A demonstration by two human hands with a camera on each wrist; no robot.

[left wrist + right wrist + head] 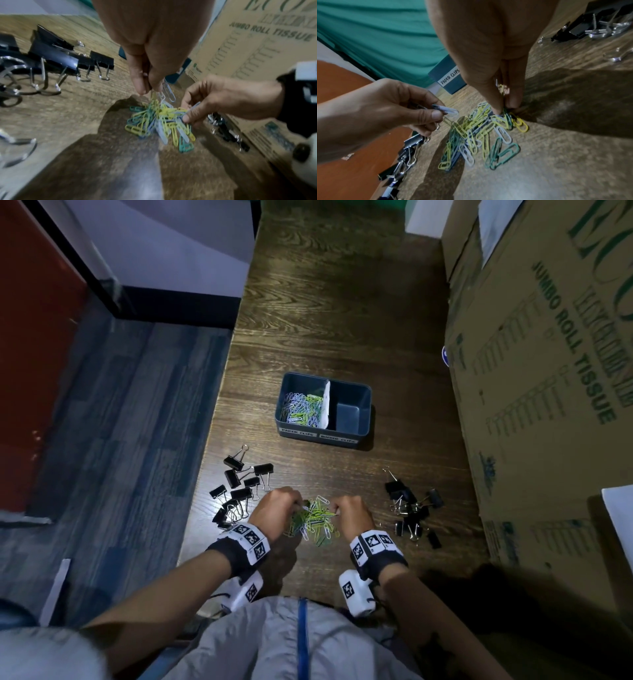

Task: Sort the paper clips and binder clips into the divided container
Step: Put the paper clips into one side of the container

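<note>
A heap of coloured paper clips (pixel 313 522) lies on the dark wooden table near its front edge. My left hand (pixel 279 508) pinches several clips (pixel 164 92) at the heap's left side. My right hand (pixel 352 513) pinches clips (pixel 508 115) at its right side. Black binder clips lie in two groups, one left (pixel 239 487) and one right (pixel 411 511). The dark blue divided container (pixel 363 422) stands farther back; its left compartment holds paper clips (pixel 301 409), its right one shows a bare floor.
A large cardboard box (pixel 548 371) walls the table's right side, close to the right binder clips. The table's left edge (pixel 212 440) drops to blue carpet. Bare wood lies between the heap and the container.
</note>
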